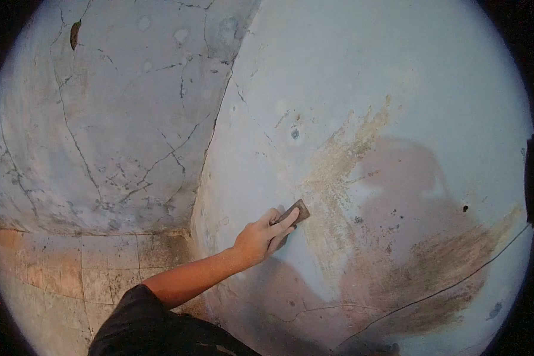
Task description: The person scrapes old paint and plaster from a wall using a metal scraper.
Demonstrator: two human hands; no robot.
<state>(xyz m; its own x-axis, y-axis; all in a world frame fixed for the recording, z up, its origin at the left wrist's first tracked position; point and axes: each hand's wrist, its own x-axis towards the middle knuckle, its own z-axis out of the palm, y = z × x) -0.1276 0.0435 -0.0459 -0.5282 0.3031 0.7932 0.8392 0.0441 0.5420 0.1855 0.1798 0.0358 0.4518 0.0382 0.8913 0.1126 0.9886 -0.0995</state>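
My left hand (260, 238) reaches up from the lower left, its bare forearm coming out of a black sleeve. The fingers are closed around a small brown rectangular piece (302, 211) that looks like folded sandpaper, though its exact kind does not show. That piece lies against the pale blue wall (267, 178), at the left edge of a rough, scraped tan patch (332, 184). My right hand is out of view.
A cracked grey wall (118, 118) meets the blue one at a corner, with dirty tiles (65, 261) below it. Brown stains (433, 273), a small hole (465, 209) and a dark line (433, 293) mark the lower right. Shadows fall across the blue wall.
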